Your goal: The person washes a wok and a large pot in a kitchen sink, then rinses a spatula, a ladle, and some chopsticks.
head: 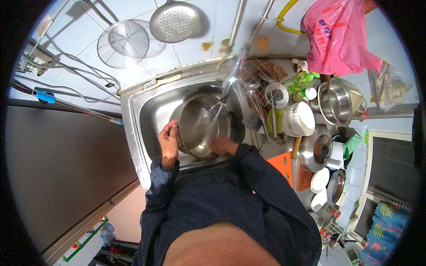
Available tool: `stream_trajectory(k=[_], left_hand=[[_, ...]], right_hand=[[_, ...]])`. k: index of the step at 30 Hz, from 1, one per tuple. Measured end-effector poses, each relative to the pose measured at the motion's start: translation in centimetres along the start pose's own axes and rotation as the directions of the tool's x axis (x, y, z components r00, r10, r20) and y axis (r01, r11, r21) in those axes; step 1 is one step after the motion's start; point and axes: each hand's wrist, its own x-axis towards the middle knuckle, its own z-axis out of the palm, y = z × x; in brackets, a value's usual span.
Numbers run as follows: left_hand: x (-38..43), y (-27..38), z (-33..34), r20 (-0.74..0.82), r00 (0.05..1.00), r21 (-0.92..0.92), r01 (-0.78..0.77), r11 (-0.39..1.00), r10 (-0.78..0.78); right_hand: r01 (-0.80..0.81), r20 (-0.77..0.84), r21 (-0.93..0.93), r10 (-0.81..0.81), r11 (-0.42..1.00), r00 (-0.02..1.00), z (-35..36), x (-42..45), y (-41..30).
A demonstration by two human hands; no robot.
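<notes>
A large stainless steel pot (196, 126) stands tilted in the steel sink (154, 99), its opening turned towards the camera. At its left rim my left hand (169, 138) grips the side, thumb and fingers around the edge. My right hand (223, 146) is blurred and lies at the pot's lower right part; what its fingers hold, if anything, does not show. From the chrome faucet (233, 79) above, water runs into the pot.
Right of the sink are a wire rack (254, 78), green bottles (301, 82), stacked white bowls (298, 119), a steel lid (316, 148) and an orange board (281, 166). A wire strainer (123, 44) and a perforated skimmer (174, 21) hang on the tiled wall.
</notes>
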Motion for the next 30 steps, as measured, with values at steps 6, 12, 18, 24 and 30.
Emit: stream_trajectory(k=[6,12,18,24,30], left_hand=[[-0.2,-1.8,-2.8,-0.095,0.994,-0.053,0.051,0.997,-0.056],[1.1,-1.3,-1.1,-0.064,0.997,-0.004,0.036,0.999,-0.036],[-0.2,-2.6,-3.4,-0.082,0.997,0.060,0.017,0.998,-0.012],[-0.7,-2.4,-1.3,-0.023,0.995,0.047,0.097,0.994,-0.096],[-1.4,-2.8,-3.2,-0.032,0.999,0.112,-0.035,0.993,0.039]], right_hand=[[-0.073,-0.680,-0.581,-0.434,0.810,0.591,-4.8,2.3,0.6],[0.000,-0.316,-0.096,-0.031,0.995,0.948,12.1,9.4,1.8],[0.130,-0.213,0.960,0.351,0.246,0.912,-1.1,3.8,-3.1],[0.315,-0.753,0.597,0.380,0.738,0.538,-6.5,10.2,-7.3],[0.500,-0.722,0.037,-0.323,0.865,0.612,-2.4,7.0,-15.5]])
